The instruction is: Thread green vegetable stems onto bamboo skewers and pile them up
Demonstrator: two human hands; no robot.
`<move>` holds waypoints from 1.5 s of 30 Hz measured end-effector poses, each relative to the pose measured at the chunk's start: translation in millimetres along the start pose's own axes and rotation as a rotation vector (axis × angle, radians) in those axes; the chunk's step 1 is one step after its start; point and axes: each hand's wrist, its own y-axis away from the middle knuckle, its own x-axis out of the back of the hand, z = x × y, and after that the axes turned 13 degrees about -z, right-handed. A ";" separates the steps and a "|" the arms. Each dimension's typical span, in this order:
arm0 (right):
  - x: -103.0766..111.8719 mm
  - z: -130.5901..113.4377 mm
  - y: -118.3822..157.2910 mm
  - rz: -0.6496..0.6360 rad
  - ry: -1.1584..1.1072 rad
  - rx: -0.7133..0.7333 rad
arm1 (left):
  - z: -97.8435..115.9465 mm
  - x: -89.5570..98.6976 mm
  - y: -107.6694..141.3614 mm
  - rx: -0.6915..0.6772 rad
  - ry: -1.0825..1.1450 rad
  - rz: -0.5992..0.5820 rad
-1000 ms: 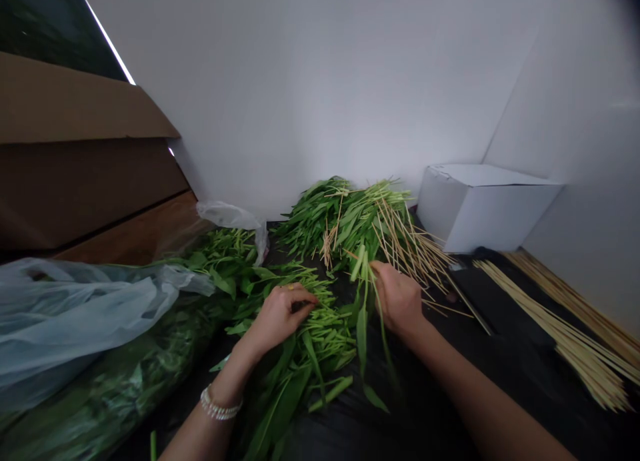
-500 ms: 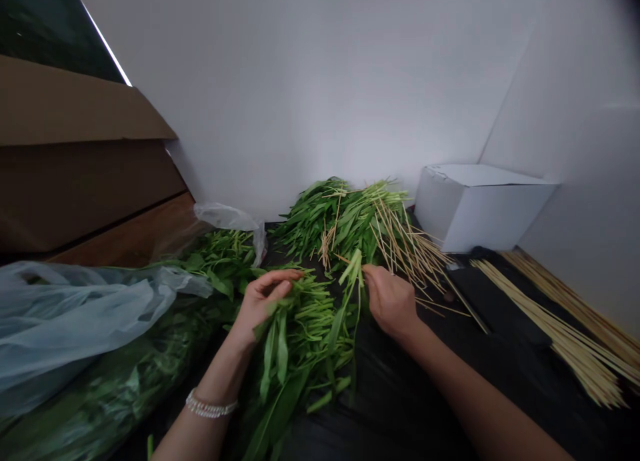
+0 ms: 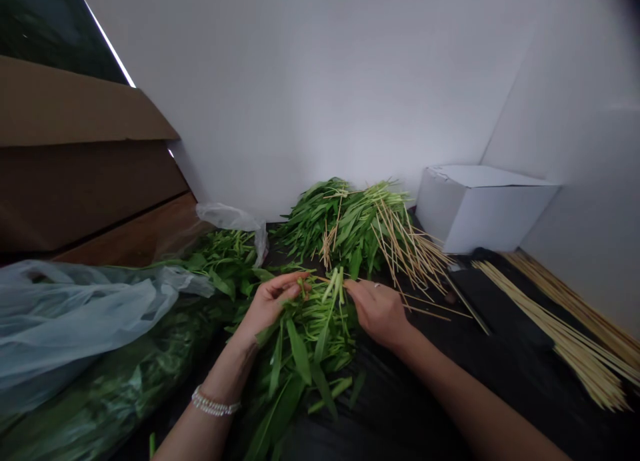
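Observation:
My left hand (image 3: 270,308), with a beaded bracelet on its wrist, pinches a leafy green stem between thumb and fingers. Across from it, my right hand (image 3: 381,314) is closed on a thin wooden skewer, mostly hidden by the fingers. Cut pale-green stems (image 3: 334,286) sit on that skewer just left of the right fingertips, their leaves hanging down. Below both hands lies a heap of leafy greens (image 3: 287,408) on the black surface. Farther back is a pile of skewered greens (image 3: 360,224), with bare skewer ends (image 3: 413,248) fanning out to the right.
On the left, clear plastic bags (image 3: 85,308) cover more greens beside a cardboard box (image 3: 75,108). A white box (image 3: 485,208) stands at the back right. Bundles of long skewers (image 3: 565,334) lie at the right on the black surface (image 3: 400,414). A white wall (image 3: 320,81) closes the back.
My right hand has moved left and slightly down with the skewer and its stems, closer to my left hand. My left hand has shifted slightly right with its stem.

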 end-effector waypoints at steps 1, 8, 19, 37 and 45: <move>-0.6 -0.6 0.4 -0.009 0.004 0.007 | -1.0 0.7 -0.9 0.006 0.008 -0.006; -0.1 -2.0 0.5 -0.022 -0.001 0.033 | -11.8 5.8 -5.4 -0.006 0.119 0.086; 1.6 -4.0 -0.4 -0.029 0.044 0.051 | -3.8 -1.6 -3.2 0.042 0.017 0.123; 1.2 -3.7 0.4 -0.035 0.057 0.067 | -8.9 -0.9 -5.7 0.056 0.093 0.175; 1.2 -4.0 0.3 -0.044 0.083 0.072 | -8.8 -0.6 -4.1 0.074 0.078 0.188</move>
